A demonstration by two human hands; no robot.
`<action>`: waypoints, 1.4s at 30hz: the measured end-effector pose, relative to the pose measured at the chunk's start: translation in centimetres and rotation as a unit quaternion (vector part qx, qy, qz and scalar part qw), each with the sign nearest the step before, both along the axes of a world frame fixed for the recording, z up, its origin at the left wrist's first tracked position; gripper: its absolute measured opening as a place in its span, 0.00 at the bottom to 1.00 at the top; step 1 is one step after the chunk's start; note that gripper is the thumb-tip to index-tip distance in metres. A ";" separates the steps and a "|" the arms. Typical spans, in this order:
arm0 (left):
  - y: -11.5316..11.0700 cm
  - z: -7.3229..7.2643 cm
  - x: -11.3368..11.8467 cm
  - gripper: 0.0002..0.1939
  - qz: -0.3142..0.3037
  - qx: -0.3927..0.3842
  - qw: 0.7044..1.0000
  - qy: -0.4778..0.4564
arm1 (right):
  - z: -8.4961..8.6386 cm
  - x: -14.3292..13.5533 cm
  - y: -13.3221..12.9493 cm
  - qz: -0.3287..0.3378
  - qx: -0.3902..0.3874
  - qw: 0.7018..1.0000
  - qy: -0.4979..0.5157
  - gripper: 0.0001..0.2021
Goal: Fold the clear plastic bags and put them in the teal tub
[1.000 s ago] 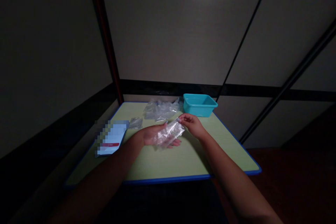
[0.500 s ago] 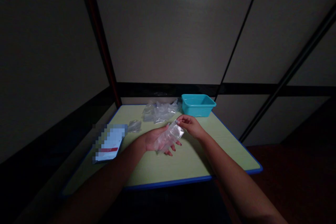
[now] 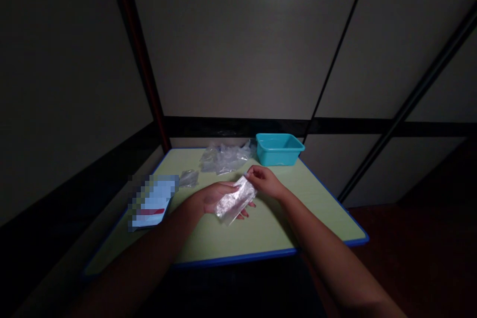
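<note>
A clear plastic bag (image 3: 235, 200), flattened into a long strip and shiny with glare, lies slantwise over my left palm. My left hand (image 3: 213, 198) is turned up under it, thumb at the bag's upper edge and fingertips showing beyond its lower side. At the bag's far end, my right hand (image 3: 265, 181) pinches a corner between thumb and curled fingers. Both hands are above the middle of the table. Behind them lies a loose heap of clear plastic bags (image 3: 227, 158), and a small folded plastic bag (image 3: 189, 178) rests to the left.
A turquoise plastic basket (image 3: 279, 155) stands at the table's back right. On the left lies a device with a lit screen (image 3: 154, 201), partly pixelated. The pale green table (image 3: 268, 233) has a blue edge, and panelled walls (image 3: 238, 59) rise behind it.
The bag has tilted and now catches more light, looking silvery. My left thumb has come down against its edge. My right hand has shifted slightly left and down, still pinching the corner.
</note>
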State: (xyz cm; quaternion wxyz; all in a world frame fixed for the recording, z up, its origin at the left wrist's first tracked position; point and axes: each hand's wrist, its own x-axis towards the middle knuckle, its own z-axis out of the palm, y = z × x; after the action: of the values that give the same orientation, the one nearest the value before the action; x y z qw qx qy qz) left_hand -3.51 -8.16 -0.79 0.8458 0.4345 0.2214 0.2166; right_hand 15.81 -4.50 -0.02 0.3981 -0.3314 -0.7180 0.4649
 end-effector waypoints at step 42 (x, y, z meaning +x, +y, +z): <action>-0.5 0.5 0.8 0.18 0.208 0.049 0.968 0.128 | 0.1 2.7 1.4 -0.213 0.236 0.932 -0.175 0.12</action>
State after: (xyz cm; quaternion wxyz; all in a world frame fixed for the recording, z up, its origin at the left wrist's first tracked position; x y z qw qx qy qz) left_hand -2.70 -8.62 -0.28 0.7242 0.4440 0.4022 0.3415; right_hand 18.50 -3.13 0.07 0.4226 -0.4493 -0.7778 0.1206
